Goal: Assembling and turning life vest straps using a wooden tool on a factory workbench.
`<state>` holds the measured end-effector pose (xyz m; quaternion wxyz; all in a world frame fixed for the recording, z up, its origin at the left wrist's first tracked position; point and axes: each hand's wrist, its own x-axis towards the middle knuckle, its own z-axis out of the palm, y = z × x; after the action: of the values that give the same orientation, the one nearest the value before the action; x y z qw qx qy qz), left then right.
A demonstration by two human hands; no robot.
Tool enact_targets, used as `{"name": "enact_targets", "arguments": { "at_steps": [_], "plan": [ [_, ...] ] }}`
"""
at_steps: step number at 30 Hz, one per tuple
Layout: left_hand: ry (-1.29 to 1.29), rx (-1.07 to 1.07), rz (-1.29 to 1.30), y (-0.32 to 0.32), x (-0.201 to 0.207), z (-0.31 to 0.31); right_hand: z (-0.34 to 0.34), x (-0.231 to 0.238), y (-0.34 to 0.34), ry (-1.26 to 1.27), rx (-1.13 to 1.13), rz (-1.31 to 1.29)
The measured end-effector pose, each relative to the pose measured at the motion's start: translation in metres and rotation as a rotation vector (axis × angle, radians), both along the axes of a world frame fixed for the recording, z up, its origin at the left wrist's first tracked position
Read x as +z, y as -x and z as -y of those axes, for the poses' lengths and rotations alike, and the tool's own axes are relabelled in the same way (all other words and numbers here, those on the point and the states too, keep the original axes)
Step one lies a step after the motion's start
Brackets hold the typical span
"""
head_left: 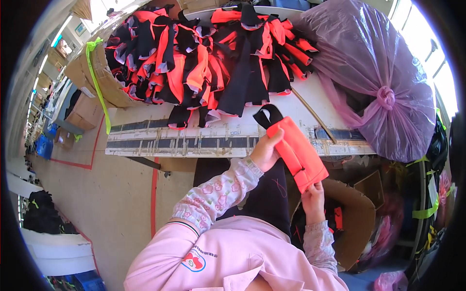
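Note:
A bright orange fabric pouch point(298, 155) with a black loop point(268, 116) at its upper end is held slanted in front of the table edge. My left hand point(266, 150) grips it near the loop, thumb across the orange face. At its lower right corner, my right hand point(313, 196) pinches the bottom edge. A short dark bit shows on the lower part of the orange face. Beyond lies a large heap of orange and black fabric pieces point(199, 63), spread over the white table point(145, 145).
A knotted purple plastic bag point(378, 82) fills the table's right side, beside a thin stick point(313, 114). An open cardboard box point(357, 218) with orange and black pieces inside stands low at my right. Another carton point(92, 72) with a yellow-green strip point(97, 77) is at the heap's left.

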<state>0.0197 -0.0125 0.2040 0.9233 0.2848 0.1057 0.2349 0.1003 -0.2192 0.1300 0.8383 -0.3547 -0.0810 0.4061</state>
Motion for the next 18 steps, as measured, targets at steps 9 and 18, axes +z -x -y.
{"name": "enact_targets", "arguments": {
  "at_steps": [9,18],
  "plan": [
    [-0.149,0.167,-0.102,0.003,0.006,0.019,-0.006,-0.013,0.007,0.068,0.009,-0.07],
    [-1.356,0.455,-0.676,0.052,0.004,-0.103,0.247,0.16,-0.119,0.6,-0.486,0.633]
  ]
}}
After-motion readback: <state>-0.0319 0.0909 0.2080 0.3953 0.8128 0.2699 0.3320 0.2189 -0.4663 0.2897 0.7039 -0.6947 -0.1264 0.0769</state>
